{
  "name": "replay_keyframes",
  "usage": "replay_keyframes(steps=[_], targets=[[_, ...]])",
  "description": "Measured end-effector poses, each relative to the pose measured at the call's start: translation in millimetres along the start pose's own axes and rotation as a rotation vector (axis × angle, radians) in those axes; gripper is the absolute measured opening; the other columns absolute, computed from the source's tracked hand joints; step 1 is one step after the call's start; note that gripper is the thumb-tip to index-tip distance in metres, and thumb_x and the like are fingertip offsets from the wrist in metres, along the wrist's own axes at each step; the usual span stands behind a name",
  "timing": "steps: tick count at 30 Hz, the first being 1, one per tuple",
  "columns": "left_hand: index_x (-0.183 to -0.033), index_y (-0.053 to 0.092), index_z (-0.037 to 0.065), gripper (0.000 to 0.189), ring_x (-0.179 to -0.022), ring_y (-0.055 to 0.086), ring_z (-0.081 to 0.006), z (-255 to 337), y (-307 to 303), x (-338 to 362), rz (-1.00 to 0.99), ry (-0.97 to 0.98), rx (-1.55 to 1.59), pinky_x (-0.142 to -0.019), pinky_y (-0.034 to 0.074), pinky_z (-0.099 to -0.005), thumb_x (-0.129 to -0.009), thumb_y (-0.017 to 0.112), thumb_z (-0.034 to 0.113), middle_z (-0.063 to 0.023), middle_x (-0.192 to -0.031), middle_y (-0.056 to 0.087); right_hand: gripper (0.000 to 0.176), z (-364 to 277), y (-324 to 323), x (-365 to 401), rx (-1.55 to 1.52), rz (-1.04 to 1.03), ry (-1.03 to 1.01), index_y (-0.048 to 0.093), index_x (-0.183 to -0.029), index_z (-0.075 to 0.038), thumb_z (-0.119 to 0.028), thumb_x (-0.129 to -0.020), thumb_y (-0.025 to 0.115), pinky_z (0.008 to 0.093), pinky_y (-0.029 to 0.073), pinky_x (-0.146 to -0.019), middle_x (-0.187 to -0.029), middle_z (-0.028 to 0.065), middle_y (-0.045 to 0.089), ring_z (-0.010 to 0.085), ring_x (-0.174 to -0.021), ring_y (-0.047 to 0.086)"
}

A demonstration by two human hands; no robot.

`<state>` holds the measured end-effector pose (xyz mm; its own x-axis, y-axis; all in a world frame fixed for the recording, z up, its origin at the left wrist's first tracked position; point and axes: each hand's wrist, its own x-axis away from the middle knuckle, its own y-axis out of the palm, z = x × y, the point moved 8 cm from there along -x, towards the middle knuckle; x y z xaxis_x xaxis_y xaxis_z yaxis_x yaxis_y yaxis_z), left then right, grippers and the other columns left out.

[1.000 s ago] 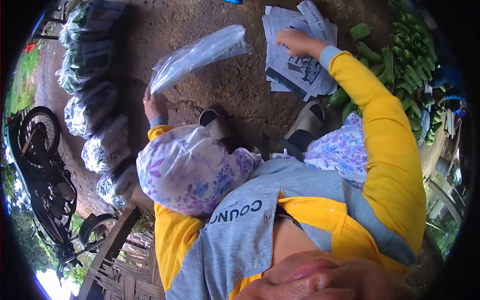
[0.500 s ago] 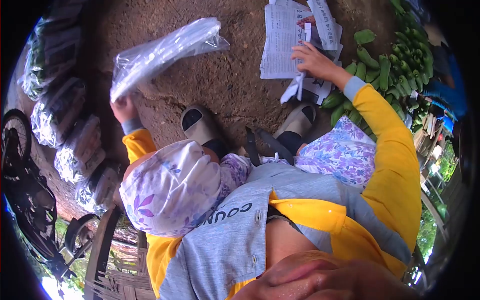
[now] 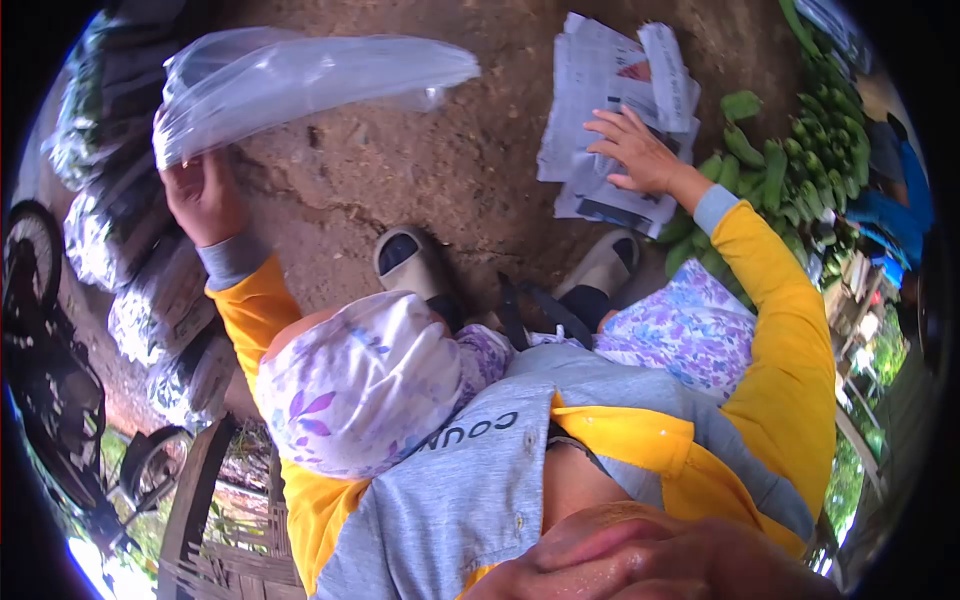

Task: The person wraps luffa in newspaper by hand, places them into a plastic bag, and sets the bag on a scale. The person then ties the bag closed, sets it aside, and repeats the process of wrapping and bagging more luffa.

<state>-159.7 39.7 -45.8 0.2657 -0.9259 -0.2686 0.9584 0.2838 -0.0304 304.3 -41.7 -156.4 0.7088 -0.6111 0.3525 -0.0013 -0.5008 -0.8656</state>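
My left hand [image 3: 203,192] is closed on the lower left edge of a clear plastic bag [image 3: 320,80], which stretches out to the right above the dirt floor. The fingertips are partly hidden behind the film. On the other side, my right hand [image 3: 640,152] has its fingers spread over a pile of newspaper sheets [image 3: 572,105]. It looks to be resting on the paper, with nothing gripped. A narrow folded newspaper piece [image 3: 668,75] lies on the upper right of the pile. Green bananas [image 3: 775,165] lie beside the right wrist.
Several filled plastic bags [image 3: 160,300] stand in a row at the left, beside a motorcycle [image 3: 60,370]. More green bananas [image 3: 835,130] are heaped at the right, near a person in blue [image 3: 905,205]. My sandalled feet [image 3: 415,262] are on the dirt floor [image 3: 400,170].
My left hand has moved left and up with the plastic bag, which looks more spread out. My right hand has let go of a white paper piece and opened; the newspapers have shifted.
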Motion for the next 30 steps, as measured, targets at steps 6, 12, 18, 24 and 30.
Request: replay_keyframes(steps=[6,12,18,24,30], targets=[[-0.126,0.044,-0.006,0.048,-0.115,0.049,-0.0219,8,-17,34,0.224,0.115,-0.122,-0.099,0.036,-0.0324,-0.082,0.06,0.001,-0.013,-0.127,0.049,0.052,-29,-80,-64,-0.179,0.544,-0.01,0.05,-0.118,-0.01,-0.021,-0.071,0.067,0.0408,0.031,-0.102,-0.131,0.0121,0.044,0.032,-0.122,0.041],[-0.115,0.057,0.004,0.044,-0.123,0.04,-0.0377,-142,-56,130,-0.22,-0.008,-0.821,-0.104,0.03,-0.0414,-0.071,0.064,0.005,-0.0213,-0.134,0.041,0.038,-23,-107,-131,-0.172,0.806,-0.05,0.051,-0.116,-0.009,-0.019,-0.08,0.058,0.0414,0.032,-0.101,-0.129,0.0125,0.045,0.0322,-0.12,0.042],[-0.081,0.069,0.011,0.016,-0.111,0.051,-0.034,-133,-78,125,-0.513,-0.187,-0.908,-0.095,0.039,-0.043,-0.067,0.068,0.018,-0.0135,-0.121,0.056,0.031,-41,-135,-216,-0.193,0.928,-0.163,0.056,-0.108,-0.008,-0.012,-0.078,0.058,0.0423,0.034,-0.099,-0.122,0.0114,0.051,0.0322,-0.115,0.046],[-0.085,0.061,0.004,0.012,-0.093,0.059,-0.0308,-73,-52,-26,-0.185,0.023,-0.864,-0.082,0.047,-0.0356,-0.075,0.064,0.01,-0.0126,-0.102,0.061,0.036,-29,-112,-319,-0.264,0.819,-0.206,0.055,-0.109,-0.009,-0.013,-0.075,0.063,0.0413,0.037,-0.097,-0.123,0.0118,0.049,0.032,-0.115,0.046],[-0.119,0.049,0.0,0.045,-0.095,0.06,-0.0161,-167,32,-202,-0.28,-0.133,-0.515,-0.082,0.049,-0.0279,-0.082,0.065,0.019,-0.0105,-0.105,0.063,0.05,-15,-63,-365,-0.036,0.71,0.009,0.047,-0.12,-0.014,-0.025,-0.074,0.065,0.0485,0.03,-0.103,-0.133,0.0078,0.041,0.0286,-0.126,0.036]])
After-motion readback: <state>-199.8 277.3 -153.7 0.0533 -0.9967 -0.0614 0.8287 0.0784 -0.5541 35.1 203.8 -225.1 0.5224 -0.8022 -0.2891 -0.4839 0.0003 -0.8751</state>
